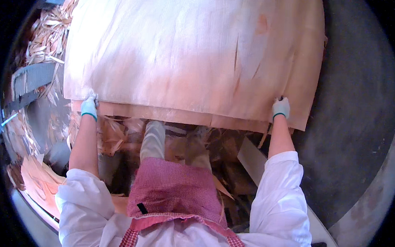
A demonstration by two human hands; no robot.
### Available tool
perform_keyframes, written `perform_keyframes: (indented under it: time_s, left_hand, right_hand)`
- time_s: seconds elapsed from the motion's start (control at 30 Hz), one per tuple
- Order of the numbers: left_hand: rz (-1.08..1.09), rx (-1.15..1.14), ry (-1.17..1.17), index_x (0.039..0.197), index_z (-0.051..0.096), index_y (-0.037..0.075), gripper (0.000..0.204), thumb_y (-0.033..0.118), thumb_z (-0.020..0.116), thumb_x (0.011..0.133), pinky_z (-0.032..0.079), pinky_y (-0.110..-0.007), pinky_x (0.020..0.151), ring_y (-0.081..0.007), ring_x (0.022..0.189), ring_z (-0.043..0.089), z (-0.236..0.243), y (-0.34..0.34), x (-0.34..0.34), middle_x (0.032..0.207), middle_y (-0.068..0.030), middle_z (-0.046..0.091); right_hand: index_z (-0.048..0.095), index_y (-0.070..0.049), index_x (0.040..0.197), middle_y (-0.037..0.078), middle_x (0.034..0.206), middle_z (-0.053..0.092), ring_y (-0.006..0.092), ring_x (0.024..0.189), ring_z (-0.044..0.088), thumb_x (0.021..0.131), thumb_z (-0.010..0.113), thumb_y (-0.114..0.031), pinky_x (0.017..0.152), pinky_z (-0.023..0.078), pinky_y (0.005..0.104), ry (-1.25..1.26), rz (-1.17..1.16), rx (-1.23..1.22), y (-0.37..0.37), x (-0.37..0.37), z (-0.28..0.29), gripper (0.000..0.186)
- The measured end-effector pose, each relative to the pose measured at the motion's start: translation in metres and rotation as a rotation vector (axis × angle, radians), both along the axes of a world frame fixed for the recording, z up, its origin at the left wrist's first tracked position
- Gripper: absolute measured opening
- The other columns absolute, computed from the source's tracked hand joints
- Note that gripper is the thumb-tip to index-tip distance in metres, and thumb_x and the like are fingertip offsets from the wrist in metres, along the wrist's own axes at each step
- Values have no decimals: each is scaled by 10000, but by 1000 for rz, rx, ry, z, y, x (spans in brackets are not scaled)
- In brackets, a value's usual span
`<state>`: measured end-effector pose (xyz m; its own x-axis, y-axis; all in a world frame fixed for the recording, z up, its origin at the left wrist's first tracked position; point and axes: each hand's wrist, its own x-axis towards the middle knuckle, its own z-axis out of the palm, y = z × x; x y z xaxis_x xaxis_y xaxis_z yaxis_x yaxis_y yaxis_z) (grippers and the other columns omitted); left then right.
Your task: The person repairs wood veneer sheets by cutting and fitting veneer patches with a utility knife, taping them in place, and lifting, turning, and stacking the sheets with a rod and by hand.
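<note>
A large pale wood veneer sheet spreads out in front of me, with a few dark splits toward its right side. Just under its near edge shows the rim of another veneer sheet. My left hand, in a white glove with a green cuff, grips the near edge close to the left corner. Near the right corner my right hand, gloved the same way, has its fingers closed on the top sheet. Both arms are stretched forward, and the fingertips are partly hidden.
Shredded veneer strips heap up at the far left, beside a grey-blue block. Broken veneer scraps lie at the near left and around my feet. A pale board leans below my right arm. Dark grey floor extends along the right.
</note>
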<state>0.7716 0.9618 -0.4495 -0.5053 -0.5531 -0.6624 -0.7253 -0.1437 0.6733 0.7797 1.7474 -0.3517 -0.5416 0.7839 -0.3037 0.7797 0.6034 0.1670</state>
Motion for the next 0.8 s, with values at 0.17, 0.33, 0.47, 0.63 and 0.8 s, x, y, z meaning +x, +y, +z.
perform_keyframes:
  time_s: [0.17, 0.33, 0.47, 0.63, 0.8]
  left_hand:
    - [85, 10, -97, 821, 639, 92, 60, 136, 649, 860, 394, -239, 436, -112, 485, 488, -13, 7, 3, 645, -4, 577]
    - [82, -160, -118, 880, 645, 74, 94, 159, 669, 846, 457, -302, 500, -174, 564, 548, 11, -28, -5, 781, -52, 646]
    - [-256, -874, 13, 1021, 595, -38, 275, 195, 613, 876, 447, -422, 902, -303, 939, 586, 20, 105, 13, 984, -158, 636]
    - [-673, -204, 262, 1121, 582, -19, 274, 125, 583, 888, 464, -347, 922, -242, 986, 598, 106, 342, 6, 1044, -145, 629]
    - [-1061, -37, 303, 1243, 515, -33, 491, 269, 658, 883, 463, -357, 959, -261, 1080, 603, 145, 482, -43, 1169, -180, 619]
  right_hand:
    - [576, -78, 1158, 165, 1143, 646, 344, 1049, 619, 881, 627, -303, 845, 501, 461, -109, -20, -44, 6, -5, 5, 360]
    - [565, -29, 1144, 194, 1105, 633, 359, 1033, 607, 844, 664, -299, 871, 485, 450, 211, 36, -73, -19, -11, 10, 416]
    - [531, 8, 1155, 224, 1165, 575, 379, 1071, 567, 803, 687, -312, 902, 459, 450, 394, 140, -165, -70, -9, 29, 501]
    - [549, -24, 1105, 197, 1109, 598, 388, 986, 593, 832, 644, -303, 839, 476, 463, 371, 154, -355, -146, -26, 25, 401]
    - [551, -60, 1076, 168, 1040, 601, 366, 957, 598, 855, 609, -217, 798, 481, 460, 573, 162, -311, -141, -5, 11, 278]
